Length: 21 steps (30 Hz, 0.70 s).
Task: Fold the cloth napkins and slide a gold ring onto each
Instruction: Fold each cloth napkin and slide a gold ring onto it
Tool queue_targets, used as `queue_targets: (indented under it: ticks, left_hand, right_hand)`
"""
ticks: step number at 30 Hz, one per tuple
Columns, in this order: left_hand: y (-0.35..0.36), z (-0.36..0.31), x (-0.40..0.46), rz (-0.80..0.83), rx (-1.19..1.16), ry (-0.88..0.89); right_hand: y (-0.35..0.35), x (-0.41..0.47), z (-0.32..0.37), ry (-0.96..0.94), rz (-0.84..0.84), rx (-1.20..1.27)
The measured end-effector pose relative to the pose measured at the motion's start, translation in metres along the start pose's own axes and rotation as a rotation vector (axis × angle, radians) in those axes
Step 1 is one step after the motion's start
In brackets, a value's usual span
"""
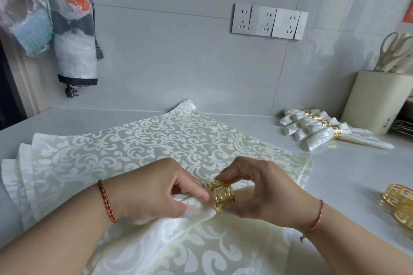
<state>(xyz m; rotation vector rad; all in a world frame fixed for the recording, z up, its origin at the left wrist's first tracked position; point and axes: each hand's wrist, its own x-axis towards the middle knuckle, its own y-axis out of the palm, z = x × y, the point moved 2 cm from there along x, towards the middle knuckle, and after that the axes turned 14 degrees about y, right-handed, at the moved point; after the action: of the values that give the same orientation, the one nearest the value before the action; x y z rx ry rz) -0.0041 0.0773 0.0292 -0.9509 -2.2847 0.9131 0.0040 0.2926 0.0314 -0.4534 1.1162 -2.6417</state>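
Head view showed the left hand (pixel 156 192) pinching the bunched end of a cream damask napkin (pixel 196 207), while the right hand (pixel 259 187) pinched a gold ring (pixel 222 195) at that end, above the stacked napkins (pixel 134 145).

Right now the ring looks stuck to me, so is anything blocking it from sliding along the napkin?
Nothing visible blocks it. The right hand holds the gold ring at the tip of the napkin gathered by the left hand, whose fingers sit just behind the ring.

wall: pale glossy tiles (pixel 178 62) | sockets: three-outlet strip (pixel 269 21) | counter: white (pixel 335 174) | left: hanging bags (pixel 26 18), contents unclear
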Motion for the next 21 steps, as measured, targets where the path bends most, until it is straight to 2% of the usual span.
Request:
queue_targets:
  ticks: [11, 21]
  left_hand:
    - [-0.001, 0.002, 0.002, -0.162, -0.01, -0.045]
    - [-0.001, -0.002, 0.002, -0.188, -0.011, -0.055]
  right_hand:
    - [0.001, 0.003, -0.001, -0.001, 0.003, 0.022]
    - [0.007, 0.005, -0.001, 0.005, 0.043, 0.018]
